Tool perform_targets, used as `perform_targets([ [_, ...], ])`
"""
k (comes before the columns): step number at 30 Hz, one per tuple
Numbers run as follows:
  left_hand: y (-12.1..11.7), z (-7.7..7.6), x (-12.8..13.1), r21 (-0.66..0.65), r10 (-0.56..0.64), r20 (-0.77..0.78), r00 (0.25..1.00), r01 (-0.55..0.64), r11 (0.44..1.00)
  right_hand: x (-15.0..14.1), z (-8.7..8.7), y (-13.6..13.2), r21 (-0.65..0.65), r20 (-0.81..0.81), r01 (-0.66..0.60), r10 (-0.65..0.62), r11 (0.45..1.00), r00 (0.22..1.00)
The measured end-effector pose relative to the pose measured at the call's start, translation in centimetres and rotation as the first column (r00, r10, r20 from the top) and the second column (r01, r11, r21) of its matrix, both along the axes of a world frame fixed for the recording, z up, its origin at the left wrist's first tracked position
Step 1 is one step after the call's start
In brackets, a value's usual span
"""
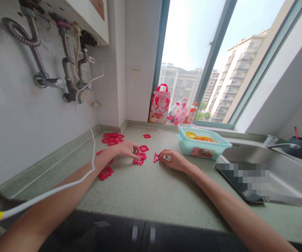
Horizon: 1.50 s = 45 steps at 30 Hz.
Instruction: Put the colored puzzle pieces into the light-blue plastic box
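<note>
Right hand (174,158) pinches one red, notch-edged plastic piece (156,157) over the middle of the speckled grey-green countertop (151,196). Left hand (124,149) is at clustered red plastic pieces (139,160) just left; cannot tell whether its fingers grip.

A speckled grey-green stone table (151,199) has dark glossy cabinet doors (109,232) under its front edge. Along its left edge rises a plain white wall (17,112) with corrugated metal pipes (37,59). Beyond the far edge, a grey-framed glass window (190,38) admits daylight; a stainless-steel sink (295,171) fills the right end.
</note>
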<state>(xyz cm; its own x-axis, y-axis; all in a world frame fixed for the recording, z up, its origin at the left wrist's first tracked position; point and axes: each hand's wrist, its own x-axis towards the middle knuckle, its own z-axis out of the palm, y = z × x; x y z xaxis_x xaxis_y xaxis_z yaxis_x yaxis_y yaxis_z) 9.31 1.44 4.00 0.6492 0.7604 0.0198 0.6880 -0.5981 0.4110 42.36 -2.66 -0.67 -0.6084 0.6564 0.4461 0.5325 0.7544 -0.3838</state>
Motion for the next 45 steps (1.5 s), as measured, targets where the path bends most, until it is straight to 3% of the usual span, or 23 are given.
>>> perform_targets([
  [4, -0.4, -1.1, 1.7, 0.043, -0.006, 0.054, 0.999, 0.004, 0.999, -0.7, -0.1, -0.2, -0.081, -0.046, -0.053, 0.05, 0.995, 0.998],
  [12, -1.0, -2.5, 3.6, 0.001, -0.064, 0.148, 0.987, 0.064, 0.998, -1.5, -0.6, -0.1, -0.139, -0.092, 0.007, -0.02, 0.99, 0.996],
  [19, -1.4, -2.5, 3.8, -0.017, -0.036, 0.18, 0.983, 0.04, 0.999, -2.0, -1.0, -0.2, -0.074, -0.018, 0.051, -0.053, 0.996, 0.998],
  [25, -1.7, -2.7, 4.1, 0.047, -0.058, 0.192, 0.98, 0.05, 0.998, -1.9, -0.5, -0.7, -0.03, -0.017, -0.001, 0.0, 1.0, 1.0],
  [31, -2.7, -2.1, 4.3, 0.323, -0.096, 0.207, 0.974, 0.025, 0.946, -1.5, -0.3, -0.2, -0.249, -0.312, 0.087, -0.165, 0.965, 0.935],
  [35, -3.1, -1.9, 4.3, 0.408, -0.12, 0.218, 0.969, 0.022, 0.913, -1.4, -0.1, 0.1, -0.437, -0.369, 0.01, -0.19, 0.899, 0.91],
  [38, -3.1, -2.1, 4.4, 0.447, -0.134, 0.222, 0.966, 0.021, 0.894, -1.3, 0.3, 0.1, -0.462, -0.441, -0.001, -0.228, 0.887, 0.868],
  [41, -3.0, -2.4, 4.3, 0.472, -0.135, 0.242, 0.961, 0.005, 0.882, -0.7, 1.4, 0.2, -0.378, -0.496, 0.089, -0.283, 0.922, 0.821],
  [43, -2.9, -2.5, 4.2, 0.466, -0.122, 0.247, 0.961, -0.007, 0.885, 0.4, 2.5, 0.2, -0.262, -0.502, 0.236, -0.342, 0.936, 0.794],
  [45, -2.8, -2.5, 4.1, 0.45, -0.101, 0.248, 0.963, -0.022, 0.893, 2.1, 3.9, 0.2, -0.099, -0.479, 0.446, -0.436, 0.889, 0.762],
])
